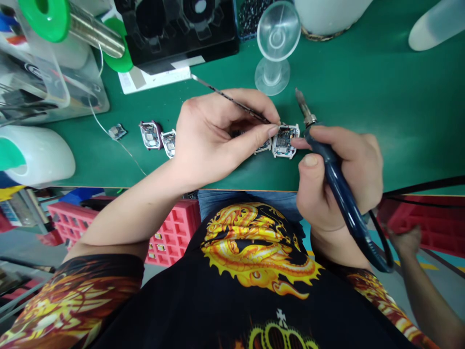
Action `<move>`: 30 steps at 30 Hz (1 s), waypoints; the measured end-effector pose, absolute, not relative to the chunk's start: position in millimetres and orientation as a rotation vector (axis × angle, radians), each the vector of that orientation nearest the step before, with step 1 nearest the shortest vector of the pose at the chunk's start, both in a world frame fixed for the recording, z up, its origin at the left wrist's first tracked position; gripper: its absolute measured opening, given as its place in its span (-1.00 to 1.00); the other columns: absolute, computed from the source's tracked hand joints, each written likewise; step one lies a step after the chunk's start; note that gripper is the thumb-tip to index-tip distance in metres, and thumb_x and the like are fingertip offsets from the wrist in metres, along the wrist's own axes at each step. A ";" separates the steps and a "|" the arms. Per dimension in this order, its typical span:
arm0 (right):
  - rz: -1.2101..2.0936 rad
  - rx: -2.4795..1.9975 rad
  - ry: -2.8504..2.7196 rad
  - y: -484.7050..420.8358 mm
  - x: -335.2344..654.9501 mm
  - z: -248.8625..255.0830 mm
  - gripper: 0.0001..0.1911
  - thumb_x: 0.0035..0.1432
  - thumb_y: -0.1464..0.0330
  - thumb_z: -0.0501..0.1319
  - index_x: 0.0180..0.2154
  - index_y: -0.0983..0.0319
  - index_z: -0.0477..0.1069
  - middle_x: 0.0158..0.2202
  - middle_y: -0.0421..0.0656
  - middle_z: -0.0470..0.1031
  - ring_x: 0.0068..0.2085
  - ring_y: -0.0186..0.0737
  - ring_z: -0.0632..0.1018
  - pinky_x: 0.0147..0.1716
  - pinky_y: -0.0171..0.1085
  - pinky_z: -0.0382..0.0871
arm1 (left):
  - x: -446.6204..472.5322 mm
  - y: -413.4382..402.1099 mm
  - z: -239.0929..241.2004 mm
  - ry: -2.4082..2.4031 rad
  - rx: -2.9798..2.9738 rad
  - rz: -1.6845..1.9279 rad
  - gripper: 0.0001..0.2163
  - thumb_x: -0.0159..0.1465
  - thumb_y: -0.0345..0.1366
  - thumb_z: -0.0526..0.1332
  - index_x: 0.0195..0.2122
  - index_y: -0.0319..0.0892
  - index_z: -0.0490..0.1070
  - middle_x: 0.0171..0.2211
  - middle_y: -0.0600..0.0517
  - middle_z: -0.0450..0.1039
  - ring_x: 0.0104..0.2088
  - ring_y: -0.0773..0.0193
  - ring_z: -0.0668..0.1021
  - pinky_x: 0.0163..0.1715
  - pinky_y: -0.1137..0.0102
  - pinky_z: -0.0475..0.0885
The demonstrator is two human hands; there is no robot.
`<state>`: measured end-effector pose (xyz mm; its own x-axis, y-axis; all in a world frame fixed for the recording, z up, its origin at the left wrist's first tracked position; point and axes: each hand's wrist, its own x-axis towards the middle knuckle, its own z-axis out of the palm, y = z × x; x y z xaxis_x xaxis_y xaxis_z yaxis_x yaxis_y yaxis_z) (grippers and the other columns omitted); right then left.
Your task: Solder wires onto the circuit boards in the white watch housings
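My left hand (pixel 221 135) is closed round a pair of thin dark tweezers (pixel 232 101), their bent end sticking out to the upper left. Its thumb and fingertips meet at the upper left corner of a small watch-like case (pixel 286 141) with an open circuit board. In my right hand (pixel 341 169) is a blue soldering iron (pixel 336 186), its metal tip (pixel 300 98) pointing up and away from the board. One right fingertip touches the case's right side. More such cases (pixel 150 134) lie in a row to the left, some partly hidden behind my left hand.
Solder wire spools (pixel 96 34) stand at the back left beside a clear plastic bin (pixel 83 92). A black tray (pixel 178 34), a clear plastic stemmed cup (pixel 278 43) and a white container (pixel 327 17) line the back. Another person's hand (pixel 407 240) shows at the lower right near red foam trays (pixel 428 223).
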<state>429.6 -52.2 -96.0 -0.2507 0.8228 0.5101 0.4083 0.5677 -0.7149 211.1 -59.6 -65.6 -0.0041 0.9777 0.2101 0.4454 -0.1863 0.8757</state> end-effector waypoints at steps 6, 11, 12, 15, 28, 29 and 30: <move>0.571 -0.990 -1.870 -51.9 430.7 -96.2 -0.69 0.47 0.35 0.27 0.18 0.12 0.58 -0.06 -0.14 0.74 -0.13 -0.06 0.68 -0.05 -0.08 0.65 | 211.2 -59.7 -64.9 1.458 1.684 1.152 -0.79 0.45 -0.04 0.49 -0.29 0.02 0.71 -0.19 0.09 0.73 -0.30 0.23 0.73 -0.44 0.24 0.63; 0.582 -0.983 -1.857 -51.3 430.2 -98.1 -0.69 0.47 0.36 0.27 0.17 0.13 0.59 -0.04 -0.14 0.75 -0.13 -0.06 0.67 -0.05 -0.07 0.63 | 210.8 -59.6 -63.6 1.476 1.664 1.119 -0.83 0.46 -0.07 0.48 -0.24 0.03 0.71 -0.18 0.11 0.73 -0.28 0.25 0.73 -0.39 0.27 0.65; 0.579 -0.981 -1.852 -51.0 429.6 -98.8 -0.70 0.46 0.36 0.28 0.17 0.13 0.59 -0.04 -0.14 0.75 -0.14 -0.06 0.67 -0.06 -0.08 0.63 | 210.6 -59.8 -63.5 1.487 1.664 1.106 -0.84 0.46 -0.09 0.48 -0.24 0.03 0.71 -0.17 0.11 0.73 -0.28 0.26 0.73 -0.40 0.28 0.64; 0.529 -0.934 -1.815 -49.8 428.1 -101.1 -0.71 0.45 0.36 0.30 0.14 0.18 0.62 -0.08 -0.09 0.76 -0.18 -0.07 0.67 -0.11 -0.10 0.62 | 209.5 -60.5 -63.4 1.493 1.686 1.091 -0.88 0.46 -0.12 0.49 -0.22 0.04 0.71 -0.16 0.12 0.73 -0.29 0.28 0.71 -0.43 0.29 0.61; 0.531 -1.000 -1.838 -50.4 427.3 -98.0 -0.71 0.47 0.30 0.27 0.16 0.06 0.59 -0.14 -0.17 0.76 -0.17 -0.04 0.69 -0.11 -0.04 0.65 | 205.8 -52.7 -58.8 1.506 1.798 0.933 -0.73 0.47 0.10 0.42 -0.15 0.04 0.67 -0.27 0.07 0.69 -0.34 0.27 0.68 -0.34 0.30 0.65; 0.532 -0.997 -1.841 -50.6 427.5 -97.3 -0.71 0.46 0.31 0.28 0.16 0.06 0.59 -0.13 -0.17 0.76 -0.18 -0.04 0.69 -0.11 -0.05 0.65 | 205.6 -51.8 -57.3 1.500 1.802 0.922 -0.72 0.47 0.12 0.41 -0.15 0.04 0.67 -0.27 0.06 0.69 -0.32 0.25 0.69 -0.32 0.29 0.66; 0.530 -0.995 -1.839 -50.8 427.8 -96.5 -0.71 0.46 0.31 0.29 0.15 0.06 0.59 -0.14 -0.16 0.77 -0.18 -0.05 0.69 -0.11 -0.06 0.65 | 205.7 -51.2 -55.5 1.497 1.805 0.917 -0.71 0.47 0.12 0.41 -0.15 0.03 0.67 -0.27 0.06 0.68 -0.32 0.23 0.69 -0.29 0.28 0.67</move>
